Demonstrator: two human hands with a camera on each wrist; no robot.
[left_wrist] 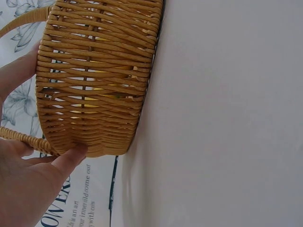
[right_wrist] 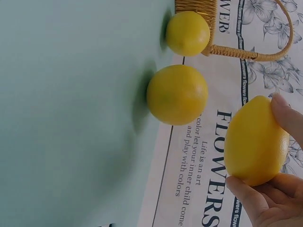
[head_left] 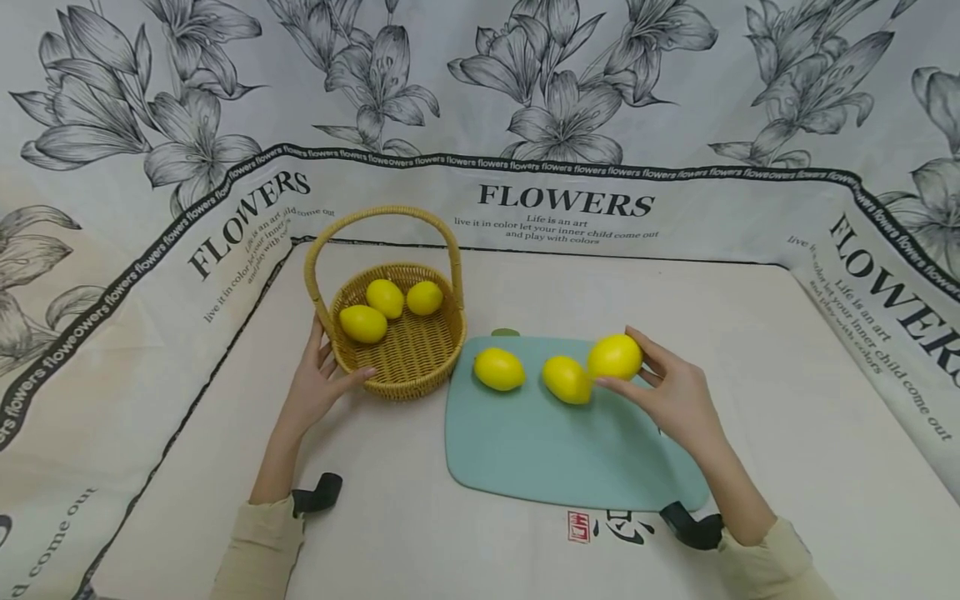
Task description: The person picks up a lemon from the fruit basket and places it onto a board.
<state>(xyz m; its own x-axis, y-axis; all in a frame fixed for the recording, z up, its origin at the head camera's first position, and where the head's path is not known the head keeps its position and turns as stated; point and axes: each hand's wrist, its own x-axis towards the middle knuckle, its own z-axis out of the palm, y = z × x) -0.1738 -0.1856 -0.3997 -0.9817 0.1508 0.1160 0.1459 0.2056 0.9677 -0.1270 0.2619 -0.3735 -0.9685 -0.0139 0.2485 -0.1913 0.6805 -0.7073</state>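
My left hand [head_left: 313,390] grips the near left side of a wicker basket [head_left: 411,387], thumb over the rim and fingers along the outside. Three yellow lemons lie in the basket, one of them a lemon [head_left: 363,324] at its left wall. In my right hand [head_left: 684,398], a lemon [right_wrist: 258,142] is pinched between thumb and fingers, raised above the light-blue cutting board [head_left: 525,458]. Two more lemons rest on that board: one lemon [head_left: 499,369] towards the basket, the other lemon [head_left: 567,380] just left of the held one. The left wrist view shows the woven wall [left_wrist: 94,85] up close.
A white cloth [head_left: 375,500] covers the table, and a flower-printed sheet [head_left: 562,200] stands behind and at both sides. The board's small green tab [head_left: 505,332] shows at its far edge. Black wrist mounts [head_left: 318,493] stick out from both sleeves.
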